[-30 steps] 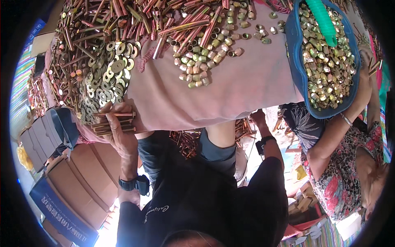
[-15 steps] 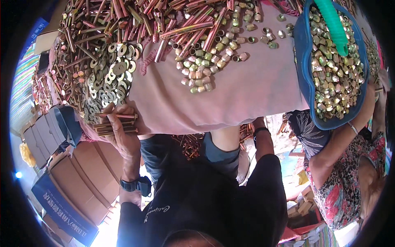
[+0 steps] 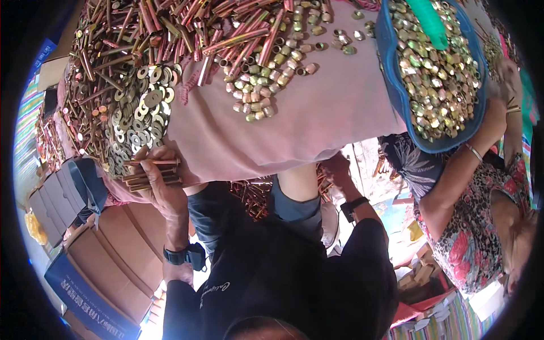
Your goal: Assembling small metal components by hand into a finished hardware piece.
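Observation:
My left hand (image 3: 171, 199) is closed around several copper-coloured bolts (image 3: 151, 177) at the near left edge of the cloth-covered table. They lie side by side across the fingers, with the thumb over them. Just beyond sits a heap of flat washers (image 3: 148, 107), with long bolts (image 3: 96, 102) piled to its left. My right hand (image 3: 336, 169) is low by the table's front edge, beside my knee. It is dark and its fingers do not show clearly. Close to it, below the table edge, is a pile of copper-coloured bolts (image 3: 249, 198).
Metal sleeves (image 3: 238, 42) and small nuts (image 3: 260, 90) lie on the pink cloth (image 3: 317, 113). A blue tub (image 3: 391, 85) of nuts with a green scoop-like piece (image 3: 430, 25) stands right. A co-worker's arm (image 3: 453, 175) reaches past it. Cardboard boxes (image 3: 113, 255) stand at left.
My right hand has drawn back from under the cloth edge, so more of it shows. My left hand keeps its bolts. The view has shifted, and the co-worker's hands have moved.

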### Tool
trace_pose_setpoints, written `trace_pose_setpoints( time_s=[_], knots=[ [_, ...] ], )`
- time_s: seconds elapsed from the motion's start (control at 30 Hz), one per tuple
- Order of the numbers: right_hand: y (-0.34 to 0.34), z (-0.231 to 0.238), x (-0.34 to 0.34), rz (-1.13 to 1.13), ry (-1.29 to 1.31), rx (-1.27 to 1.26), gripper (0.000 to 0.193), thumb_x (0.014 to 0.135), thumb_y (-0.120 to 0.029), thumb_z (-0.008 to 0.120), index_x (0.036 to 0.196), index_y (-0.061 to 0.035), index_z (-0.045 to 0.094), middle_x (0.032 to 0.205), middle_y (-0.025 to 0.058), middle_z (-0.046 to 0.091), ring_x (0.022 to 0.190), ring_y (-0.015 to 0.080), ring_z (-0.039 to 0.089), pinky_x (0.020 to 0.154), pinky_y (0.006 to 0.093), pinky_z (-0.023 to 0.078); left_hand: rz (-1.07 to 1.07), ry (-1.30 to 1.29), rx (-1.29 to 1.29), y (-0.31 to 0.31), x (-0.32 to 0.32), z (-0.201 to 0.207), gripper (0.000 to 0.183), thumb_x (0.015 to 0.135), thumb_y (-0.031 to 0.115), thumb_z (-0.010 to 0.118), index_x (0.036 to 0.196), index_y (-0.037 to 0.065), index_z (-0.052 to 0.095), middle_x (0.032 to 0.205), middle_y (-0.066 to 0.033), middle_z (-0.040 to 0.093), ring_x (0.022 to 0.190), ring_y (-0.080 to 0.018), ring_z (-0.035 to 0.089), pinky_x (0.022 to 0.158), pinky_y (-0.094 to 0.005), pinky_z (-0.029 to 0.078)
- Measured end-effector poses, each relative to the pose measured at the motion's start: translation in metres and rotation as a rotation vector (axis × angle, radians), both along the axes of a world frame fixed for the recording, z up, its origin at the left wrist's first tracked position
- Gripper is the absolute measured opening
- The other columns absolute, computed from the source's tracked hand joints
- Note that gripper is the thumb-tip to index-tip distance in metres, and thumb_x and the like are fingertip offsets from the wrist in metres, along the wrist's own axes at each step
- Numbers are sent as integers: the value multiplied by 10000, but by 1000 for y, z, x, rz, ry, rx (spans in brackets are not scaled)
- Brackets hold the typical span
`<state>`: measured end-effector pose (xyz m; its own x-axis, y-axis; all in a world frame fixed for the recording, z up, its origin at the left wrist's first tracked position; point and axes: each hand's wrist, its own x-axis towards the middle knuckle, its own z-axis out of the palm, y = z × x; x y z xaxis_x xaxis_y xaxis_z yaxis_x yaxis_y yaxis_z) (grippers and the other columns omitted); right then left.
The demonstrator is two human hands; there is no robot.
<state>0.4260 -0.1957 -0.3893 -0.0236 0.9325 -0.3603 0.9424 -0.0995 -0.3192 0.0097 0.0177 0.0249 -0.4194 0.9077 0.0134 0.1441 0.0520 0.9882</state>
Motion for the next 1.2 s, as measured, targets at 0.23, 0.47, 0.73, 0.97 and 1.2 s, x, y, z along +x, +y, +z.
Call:
trace_pose_setpoints(
  time_s=[0.23, 0.47, 0.73, 0.97, 1.2],
  knots=[
    [-8, -1, -16, -60, 286, 40, 292, 895, -327, 692, 1060, -86, 672, 820, 83, 692, 793, 281, 680, 632, 406, 560, 27, 26, 6, 4, 1, 2, 431, 1106, 316, 507, 1353, -36, 490, 1033, -122, 696, 926, -181, 657, 845, -335, 538],
    [-38, -39, 40, -608, -463, 403, 224, 855, -106, 716, 1046, -5, 659, 854, 127, 677, 649, 251, 642, 618, 365, 567, 5, -40, 14, 7, -3, -7, 438, 1110, 332, 492, 1362, -27, 485, 1043, -121, 693, 944, -184, 660, 864, -340, 544],
    [-2, -16, 40, -871, -4, -157, 289, 837, -90, 751, 1091, 28, 676, 948, 188, 708, 732, 267, 682, 680, 390, 593, 41, -9, -46, 3, -1, -2, 440, 1121, 350, 450, 1371, -12, 452, 1057, -126, 667, 966, -181, 658, 897, -345, 546],
    [-16, -4, 22, -653, 123, -45, 324, 839, -96, 757, 1128, 25, 672, 970, 188, 712, 752, 275, 689, 695, 407, 597, 13, -16, -54, 4, -1, 0, 451, 1117, 352, 467, 1381, -13, 450, 1071, -136, 671, 990, -192, 660, 900, -351, 551],
    [-29, 46, -4, -329, 356, 36, 360, 841, -103, 762, 1166, 21, 668, 992, 188, 715, 772, 283, 696, 711, 423, 600, -8, -15, 57, 8, 1, -2, 448, 1096, 313, 529, 1361, -43, 469, 1058, -165, 700, 956, -197, 685, 858, -343, 571]
  ],
)
